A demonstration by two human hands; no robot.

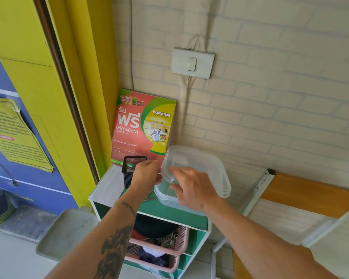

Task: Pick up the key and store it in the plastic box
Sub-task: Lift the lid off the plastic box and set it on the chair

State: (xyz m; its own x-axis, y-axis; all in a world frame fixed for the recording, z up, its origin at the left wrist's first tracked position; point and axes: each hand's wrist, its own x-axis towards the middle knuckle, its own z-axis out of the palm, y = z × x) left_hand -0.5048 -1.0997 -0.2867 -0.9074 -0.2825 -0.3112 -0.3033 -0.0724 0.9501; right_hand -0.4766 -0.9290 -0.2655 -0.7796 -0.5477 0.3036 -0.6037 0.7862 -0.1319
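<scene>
Two bare hands work over a small green shelf unit (170, 217) at lower centre of the frame, set in a corner where a pale brick-patterned wall meets a yellow door frame (48, 81). The right hand (191, 189) grips the clear lid (197, 168) of the plastic box (165, 198), fingers curled over its near edge, and holds it tilted up and back; the lid's upper rim crosses the lower right corner of a red laundry poster (143, 125) that leans against the wall. The box sits on the shelf top, its right half and most of its interior hidden behind the right hand and wrist.

The left hand (146, 172) is at the box's left rim, just in front of a black mesh cup (132, 169), fingers bunched together toward the lid's edge; whether they pinch anything cannot be told, since the fingertips are turned away from the camera. A small dark shape with thin loops on the shelf top, between the left wrist and the box's near left corner, may be the key (149, 197), but it is mostly covered by the forearm and too small to confirm.

Below, pink baskets (175, 244) hold dark, blurred contents. A light switch (192, 63) is mounted on the wall at upper centre.
</scene>
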